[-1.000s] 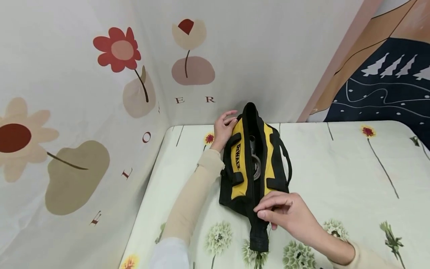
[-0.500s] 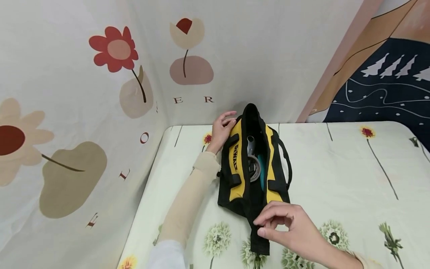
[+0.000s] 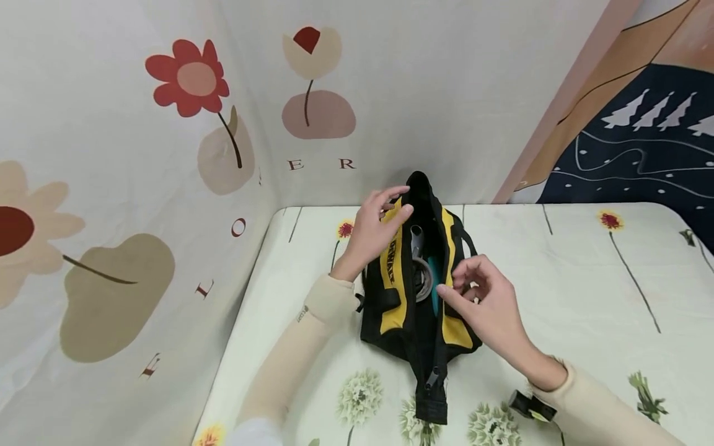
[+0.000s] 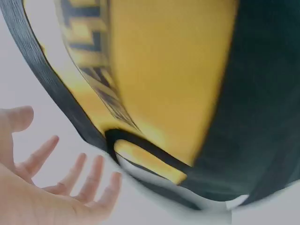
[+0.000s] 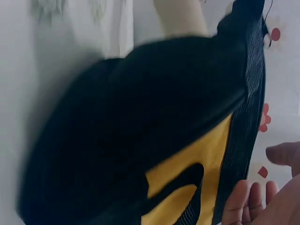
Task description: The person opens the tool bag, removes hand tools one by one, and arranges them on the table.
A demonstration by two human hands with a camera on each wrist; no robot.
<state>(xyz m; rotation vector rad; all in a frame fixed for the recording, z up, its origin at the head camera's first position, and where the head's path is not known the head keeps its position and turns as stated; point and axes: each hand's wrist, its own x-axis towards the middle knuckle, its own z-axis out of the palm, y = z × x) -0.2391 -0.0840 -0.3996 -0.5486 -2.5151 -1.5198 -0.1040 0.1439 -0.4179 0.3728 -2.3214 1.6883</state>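
Observation:
A black and yellow tool bag [image 3: 397,310] stands on the table with its long top unzipped and its black end flap [image 3: 431,409] toward me. Within the opening lie a grey ring-shaped roll [image 3: 427,282], a metal tool with a hole in its end [image 3: 416,238] and a teal thing [image 3: 434,272]. At the far left rim is my left hand [image 3: 372,228]; the left wrist view shows its fingers [image 4: 89,180] spread beside the bag, holding nothing. My right hand [image 3: 493,303], fingers loosely bent, is at the right rim, thumb over the mouth's edge.
A pale flowered cloth covers the table [image 3: 569,279]. Behind the bag and to the left rise white printed wall sheets [image 3: 390,93]. A dark blue hanging with white trees [image 3: 641,148] is at the right. The bag's zip pull [image 3: 432,378] lies near its front end.
My right hand has left the front flap and moved up to the bag's right rim. My left hand has lifted off the far left side and shifted toward the opening, which has widened.

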